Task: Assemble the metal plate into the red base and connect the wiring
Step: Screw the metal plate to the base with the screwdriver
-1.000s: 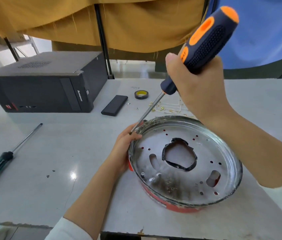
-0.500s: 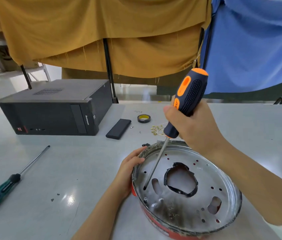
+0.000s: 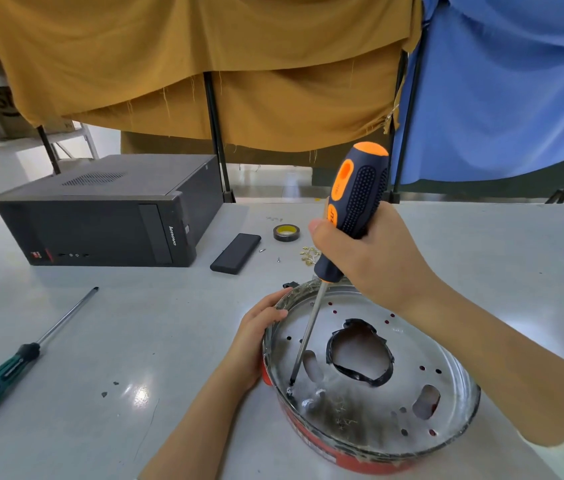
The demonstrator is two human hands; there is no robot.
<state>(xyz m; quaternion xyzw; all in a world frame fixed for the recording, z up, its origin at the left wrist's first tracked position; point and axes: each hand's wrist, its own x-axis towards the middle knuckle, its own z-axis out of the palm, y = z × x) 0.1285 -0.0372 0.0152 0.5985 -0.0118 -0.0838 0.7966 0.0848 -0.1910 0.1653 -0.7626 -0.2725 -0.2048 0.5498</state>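
Shiny, scratched metal plate (image 3: 349, 407) in glossy red base (image 3: 311, 448); screwdriver (image 3: 353, 209) handle of dimpled rubbery plastic; glossy grey table (image 3: 135, 341), matt black computer case (image 3: 100, 216) upper left

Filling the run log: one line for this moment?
right hand: grips screwdriver | tip: on screw in metal plate | left hand: holds rim

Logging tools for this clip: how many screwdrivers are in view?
2. The orange-and-black-handled screwdriver is gripped in the right hand, its tip down on the round metal plate. The green-handled screwdriver lies on the grey table at left. None seem hidden.
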